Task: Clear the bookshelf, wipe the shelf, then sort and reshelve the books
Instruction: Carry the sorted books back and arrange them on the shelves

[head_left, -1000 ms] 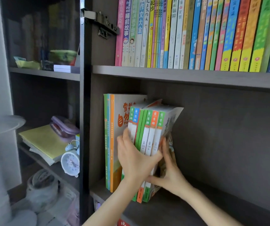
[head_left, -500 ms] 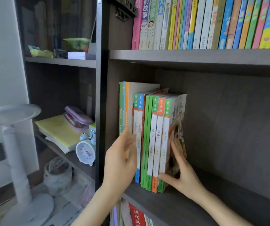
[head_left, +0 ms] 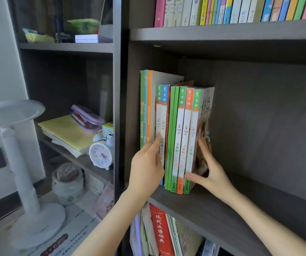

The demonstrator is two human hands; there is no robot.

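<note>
**A:** What changed in the last second?

**B:** The small magazines point(head_left: 181, 135) were leaning in a fan. Now they stand upright with spines flush, pushed against the 3 tall books point(head_left: 146, 108) at the left end of the middle shelf point(head_left: 259, 209).

**A:** And each grip?

**B:** Neither pinches. The left hand point(head_left: 146, 167) lays straight fingers on the spines. The right hand point(head_left: 209, 172) is spread flat against the outermost cover, thumb across the foot of the spine.

**A:** Meaning?

**B:** I'd judge reshelving is under way, with this group squared.

**A:** Other compartments?

**B:** Above is a packed row of colourful books point(head_left: 222, 10). Below is a red dictionary point(head_left: 160, 231) among papers. The left bay holds an alarm clock point(head_left: 101, 154), a pencil case point(head_left: 87, 117) and yellow notebooks point(head_left: 65, 132).
</note>
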